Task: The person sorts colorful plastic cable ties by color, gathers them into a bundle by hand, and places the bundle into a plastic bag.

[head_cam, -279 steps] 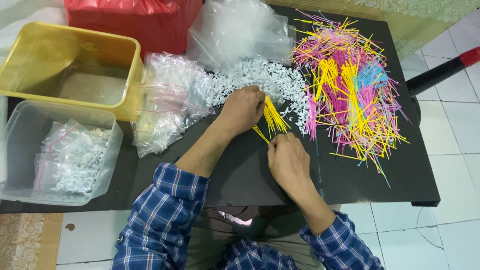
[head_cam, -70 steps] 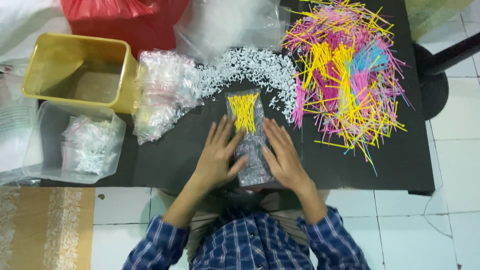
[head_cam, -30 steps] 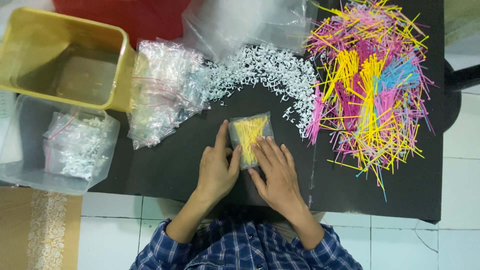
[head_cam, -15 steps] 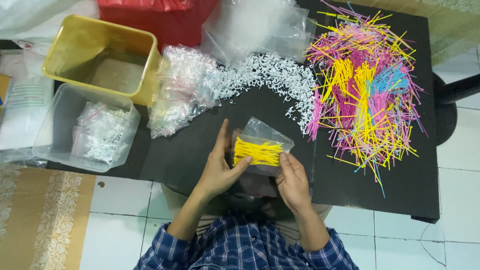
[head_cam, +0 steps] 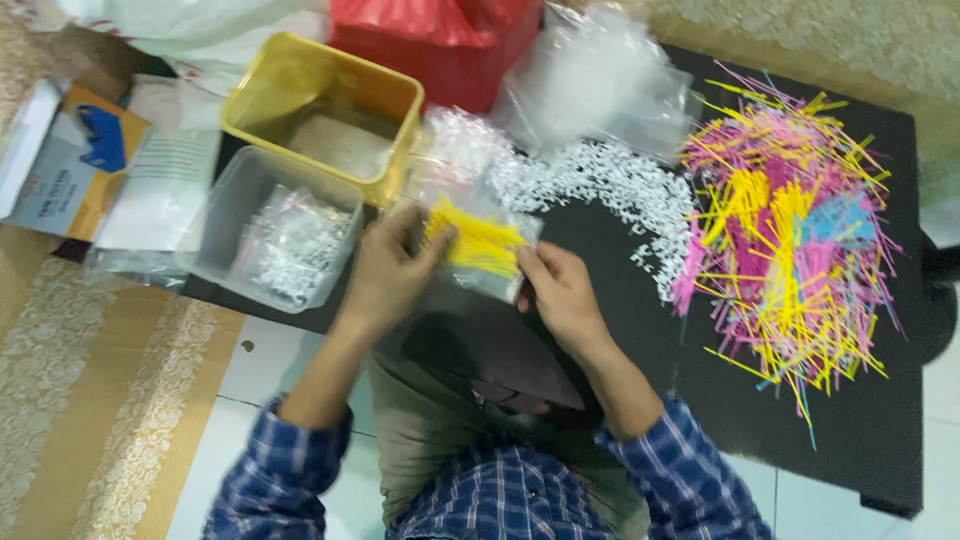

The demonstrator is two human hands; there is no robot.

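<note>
Yellow sticks bagged, packet in both hands

Clear packet of yellow sticks is pinched between left hand and right hand, above the black table's near edge. Judged step: closing it; next calls for even pressure along the opening.

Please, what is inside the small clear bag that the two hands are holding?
The small clear bag, held by the left hand and right hand, contains a bundle of thin yellow sticks. Motion blur and the fingers hide whether anything else is inside.
</note>
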